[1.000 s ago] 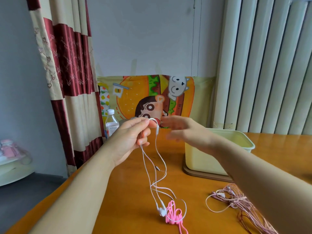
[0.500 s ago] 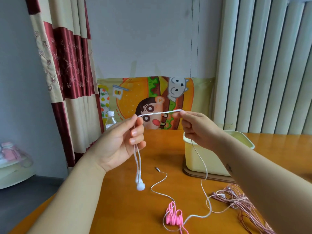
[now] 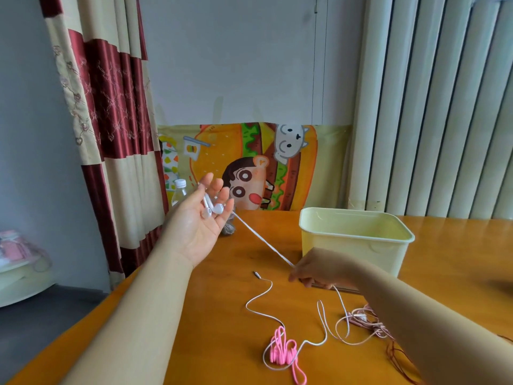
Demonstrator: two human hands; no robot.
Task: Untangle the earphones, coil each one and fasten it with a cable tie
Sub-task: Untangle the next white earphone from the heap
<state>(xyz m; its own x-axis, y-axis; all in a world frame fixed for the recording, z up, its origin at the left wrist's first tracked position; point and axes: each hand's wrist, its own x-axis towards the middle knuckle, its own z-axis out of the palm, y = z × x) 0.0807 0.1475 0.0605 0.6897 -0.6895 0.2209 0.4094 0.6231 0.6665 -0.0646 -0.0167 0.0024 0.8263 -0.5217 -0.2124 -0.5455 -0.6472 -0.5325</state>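
Orange wooden table [image 3: 216, 315], head view: left hand [image 3: 200, 222] raised palm-up, fingers spread straight, buds of white earphones [image 3: 218, 209] resting on them; cable taut down to right hand [image 3: 316, 269], fingertips pinched onto it, near yellow tub [image 3: 358, 247].

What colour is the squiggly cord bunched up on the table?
The bunched cord is bright pink, best seen in the head view.

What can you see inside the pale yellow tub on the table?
In the tub only bare inner walls show; its near wall hides the floor, so any contents cannot be seen.
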